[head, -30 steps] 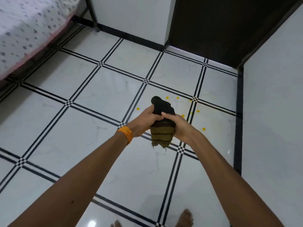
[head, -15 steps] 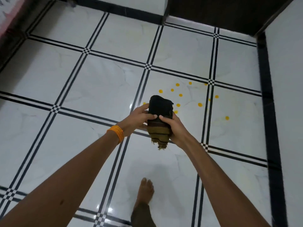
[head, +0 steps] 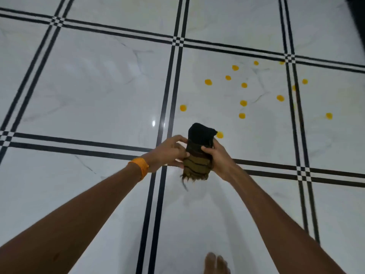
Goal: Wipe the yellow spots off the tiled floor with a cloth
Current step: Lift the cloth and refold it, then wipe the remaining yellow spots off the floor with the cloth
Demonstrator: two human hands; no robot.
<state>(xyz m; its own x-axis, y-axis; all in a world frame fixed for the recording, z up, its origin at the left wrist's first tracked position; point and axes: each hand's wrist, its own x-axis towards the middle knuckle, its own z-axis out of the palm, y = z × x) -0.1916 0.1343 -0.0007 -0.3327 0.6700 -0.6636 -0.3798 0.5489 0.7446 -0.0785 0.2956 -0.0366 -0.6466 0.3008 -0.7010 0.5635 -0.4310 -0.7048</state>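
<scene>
A folded cloth [head: 199,151], black at the top and olive with dark stripes and a frayed lower edge, is held upright in the air between both hands. My left hand [head: 169,153], with an orange band at the wrist, grips its left side. My right hand [head: 219,161] grips its right side. Several yellow spots [head: 243,103] dot the white tiled floor [head: 98,86] beyond and to the right of the cloth; the nearest spot [head: 219,135] sits just past the cloth's top right corner.
Black double lines cross the white tiles. A dark skirting strip [head: 357,22] runs along the top right corner. My bare foot [head: 216,264] stands on the floor at the bottom edge, below the cloth.
The view has tilted down and come closer to the floor; bed, wall and door have left the frame. The spots look larger and nearer. Both hands still hold the cloth.
</scene>
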